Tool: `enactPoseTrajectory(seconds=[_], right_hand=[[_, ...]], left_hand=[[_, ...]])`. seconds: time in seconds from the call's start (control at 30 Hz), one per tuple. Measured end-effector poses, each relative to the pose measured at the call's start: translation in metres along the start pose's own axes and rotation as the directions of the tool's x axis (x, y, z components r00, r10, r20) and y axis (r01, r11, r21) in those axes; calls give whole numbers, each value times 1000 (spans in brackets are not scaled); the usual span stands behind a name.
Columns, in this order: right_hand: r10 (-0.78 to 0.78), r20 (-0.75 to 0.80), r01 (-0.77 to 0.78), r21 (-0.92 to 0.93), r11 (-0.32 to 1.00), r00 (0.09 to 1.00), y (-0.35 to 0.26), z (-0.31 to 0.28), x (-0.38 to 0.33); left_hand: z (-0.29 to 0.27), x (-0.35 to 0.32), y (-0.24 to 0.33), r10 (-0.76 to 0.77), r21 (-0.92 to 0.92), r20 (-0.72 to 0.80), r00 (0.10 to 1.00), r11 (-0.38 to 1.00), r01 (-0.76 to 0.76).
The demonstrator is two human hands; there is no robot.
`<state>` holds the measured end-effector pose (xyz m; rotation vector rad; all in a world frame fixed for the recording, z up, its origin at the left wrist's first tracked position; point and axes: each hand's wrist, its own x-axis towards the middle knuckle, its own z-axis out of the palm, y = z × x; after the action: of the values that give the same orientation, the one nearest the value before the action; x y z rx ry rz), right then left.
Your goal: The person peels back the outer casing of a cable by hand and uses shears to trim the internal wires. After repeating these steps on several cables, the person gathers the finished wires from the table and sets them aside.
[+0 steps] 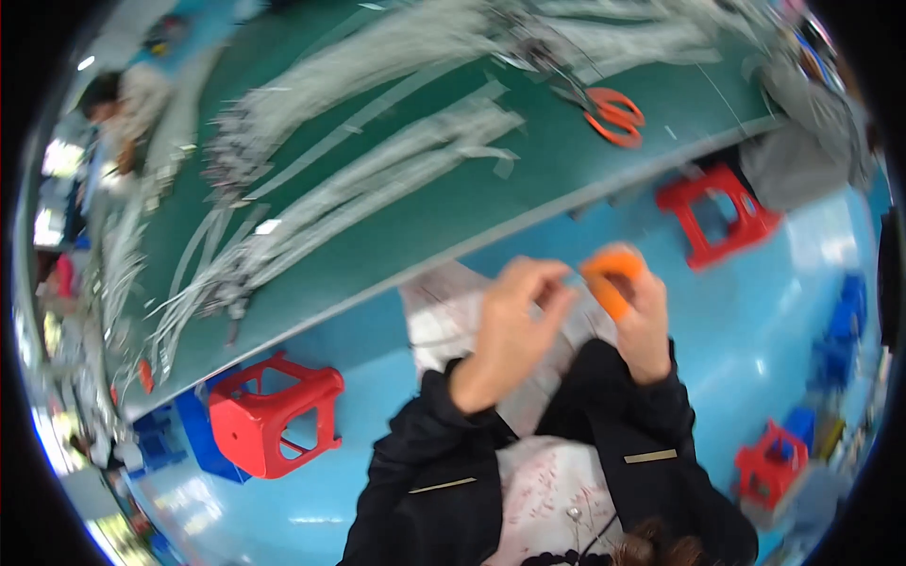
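Note:
Above my lap, just off the table's near edge, my right hand (pixel 646 325) is closed round an orange ring-shaped thing (pixel 615 272). It looks like a roll of tape, but motion smears it. My left hand (pixel 519 316) is close by on its left, thumb and forefinger brought together toward the ring. Whatever lies between those fingertips is too small and blurred to make out. On the green table (pixel 415 231) beyond lie long bundles of whitish, see-through strips (pixel 377 179) with grey tangled ends. Scissors with orange handles (pixel 615 118) rest to their right.
Red plastic stools stand at the table's near side, one at the left (pixel 274 415) and one at the right (pixel 717 215). Another red stool (pixel 772 462) is at the lower right. Grey cloth (pixel 802 141) hangs over the table's right end. A person (pixel 123 113) is at the far left.

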<state>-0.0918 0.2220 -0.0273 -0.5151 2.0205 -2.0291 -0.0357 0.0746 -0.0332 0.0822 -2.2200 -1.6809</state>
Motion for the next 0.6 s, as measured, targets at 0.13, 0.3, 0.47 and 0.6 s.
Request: enactPoseTrajectory(seconds=[0.13, 0.3, 0.47, 0.6], right_hand=[[-56, 5, 56, -105, 993, 998, 8, -9, -10], [-32, -11, 32, 28, 999, 999, 7, -2, -13], [-33, -63, 32, -15, 999, 997, 6, 6, -12], [1, -152, 12, 89, 996, 988, -3, 18, -5]], left_hand=[[9, -11, -7, -54, -87, 63, 997, 994, 59], [15, -17, 1, -299, -350, 179, 937, 871, 345], [18, -18, -15, -278, -514, 166, 946, 794, 324], [-3, -15, -4, -371, -559, 153, 916, 732, 390]])
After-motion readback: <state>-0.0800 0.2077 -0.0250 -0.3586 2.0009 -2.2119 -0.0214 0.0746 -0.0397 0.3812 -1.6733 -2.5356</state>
